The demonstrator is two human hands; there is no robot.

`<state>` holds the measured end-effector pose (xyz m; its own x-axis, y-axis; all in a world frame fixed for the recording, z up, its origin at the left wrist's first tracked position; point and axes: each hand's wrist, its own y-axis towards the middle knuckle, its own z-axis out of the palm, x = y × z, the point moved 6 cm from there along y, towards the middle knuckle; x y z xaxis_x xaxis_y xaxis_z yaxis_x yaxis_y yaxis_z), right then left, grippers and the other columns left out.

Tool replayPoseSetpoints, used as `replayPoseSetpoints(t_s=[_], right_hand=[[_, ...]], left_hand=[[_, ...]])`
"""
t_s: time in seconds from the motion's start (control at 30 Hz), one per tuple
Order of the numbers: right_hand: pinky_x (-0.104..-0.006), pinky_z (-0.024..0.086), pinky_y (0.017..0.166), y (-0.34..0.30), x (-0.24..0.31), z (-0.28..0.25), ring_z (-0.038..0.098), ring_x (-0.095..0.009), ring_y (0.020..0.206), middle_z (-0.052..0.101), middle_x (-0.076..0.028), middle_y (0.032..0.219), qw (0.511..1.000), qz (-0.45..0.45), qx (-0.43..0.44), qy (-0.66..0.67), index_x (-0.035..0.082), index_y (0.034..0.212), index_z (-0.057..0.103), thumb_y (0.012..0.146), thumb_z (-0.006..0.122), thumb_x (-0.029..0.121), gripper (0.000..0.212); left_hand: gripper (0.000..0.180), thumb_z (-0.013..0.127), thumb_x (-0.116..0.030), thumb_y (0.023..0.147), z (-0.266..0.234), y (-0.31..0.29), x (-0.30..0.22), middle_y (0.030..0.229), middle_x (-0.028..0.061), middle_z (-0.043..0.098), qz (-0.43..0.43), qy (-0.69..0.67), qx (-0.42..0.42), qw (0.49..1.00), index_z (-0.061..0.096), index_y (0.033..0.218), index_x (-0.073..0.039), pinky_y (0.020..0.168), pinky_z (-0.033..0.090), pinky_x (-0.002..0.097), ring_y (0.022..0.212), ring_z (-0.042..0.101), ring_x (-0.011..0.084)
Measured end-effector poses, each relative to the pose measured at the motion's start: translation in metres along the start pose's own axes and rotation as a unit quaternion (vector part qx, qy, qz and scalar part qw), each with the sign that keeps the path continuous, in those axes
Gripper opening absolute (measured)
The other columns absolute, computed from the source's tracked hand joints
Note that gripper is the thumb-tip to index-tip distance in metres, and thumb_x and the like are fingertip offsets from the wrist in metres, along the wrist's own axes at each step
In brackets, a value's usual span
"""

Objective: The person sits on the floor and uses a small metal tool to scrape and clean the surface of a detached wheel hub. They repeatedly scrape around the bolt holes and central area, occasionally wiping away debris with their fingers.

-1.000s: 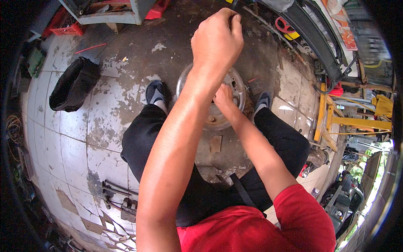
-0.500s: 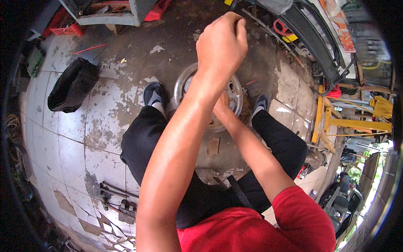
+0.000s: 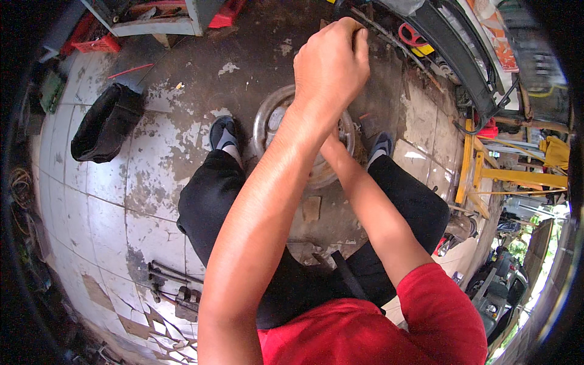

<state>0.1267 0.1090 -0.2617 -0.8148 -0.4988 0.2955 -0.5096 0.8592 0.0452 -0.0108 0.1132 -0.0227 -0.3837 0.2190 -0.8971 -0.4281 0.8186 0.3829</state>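
The round metal wheel rim (image 3: 260, 131) lies on the floor (image 3: 155, 182), between the left shoe (image 3: 222, 135) and the right shoe (image 3: 381, 146), with a small brown flat piece (image 3: 311, 208) just on its near side. The left hand (image 3: 331, 61) is raised high over the rim's far right part, its back to the view. Its fingers look curled in, but their inner side is turned away, so I cannot tell whether they are clamped on anything. The right hand (image 3: 330, 143) reaches low over the rim, mostly hidden behind the left forearm (image 3: 267, 188); I cannot tell whether its fingers are apart or together.

For this low work over the rim, it would seem best to keep the feet braced on either side, hold the upper wrist straight, keep the lower knuckles off the metal edge, and move both arms evenly so the rim does not slide or rock. Shifting the left forearm aside would also give a clearer look at the lower fingers.

Compared with a second ago, the left hand sits a little farther right, and more of the rim's far left edge shows. The right hand, whose back was plain to see over the rim, is now largely covered. The rim is still between the shoes, and the black open bag (image 3: 106, 125) lies on the left as before
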Motion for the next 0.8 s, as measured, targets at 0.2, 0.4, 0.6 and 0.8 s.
replayPoseSetpoints(t_s=[0.2,0.4,0.6,0.8], right_hand=[[-0.0489,0.053,0.079,-0.009,0.008,0.009,0.064,-0.041,0.088,0.051,-0.010,0.136,0.997,0.065,0.049,-0.012,0.013,0.123,0.052,0.070,0.060,-0.006,0.058],[-0.0478,0.053,0.080,-0.003,0.000,-0.004,0.065,-0.038,0.090,0.052,-0.009,0.135,0.999,0.046,0.016,-0.019,0.018,0.126,0.052,0.073,0.059,-0.004,0.059],[-0.0438,0.048,0.092,-0.010,0.007,-0.010,0.058,-0.038,0.108,0.058,-0.019,0.125,0.989,0.083,0.027,0.123,0.011,0.120,0.059,0.081,0.059,0.002,0.040],[-0.0413,0.041,0.101,-0.073,0.047,-0.013,0.052,-0.040,0.119,0.051,-0.024,0.132,0.964,-0.030,0.050,0.260,0.001,0.117,0.059,0.088,0.051,0.001,0.030]], left_hand=[[0.017,0.058,-0.020,0.086,-0.004,0.000,0.003,0.085,0.0173,0.067,0.010,0.008,0.003,1.000,0.066,0.090,-0.005,0.071,0.052,0.0465,0.081,0.064,0.0373],[0.019,0.057,-0.022,0.087,-0.001,0.001,0.002,0.085,0.0183,0.067,0.019,0.013,0.016,1.000,0.067,0.090,-0.005,0.072,0.052,0.0462,0.082,0.064,0.0379],[0.020,0.059,-0.022,0.085,0.008,-0.012,0.021,0.086,0.0175,0.068,0.064,0.194,0.199,0.959,0.068,0.092,-0.005,0.075,0.054,0.0450,0.084,0.067,0.0354],[0.028,0.058,-0.023,0.085,0.017,-0.038,0.038,0.099,0.0211,0.066,0.033,0.287,0.452,0.844,0.065,0.106,-0.007,0.079,0.052,0.0468,0.093,0.064,0.0390]])
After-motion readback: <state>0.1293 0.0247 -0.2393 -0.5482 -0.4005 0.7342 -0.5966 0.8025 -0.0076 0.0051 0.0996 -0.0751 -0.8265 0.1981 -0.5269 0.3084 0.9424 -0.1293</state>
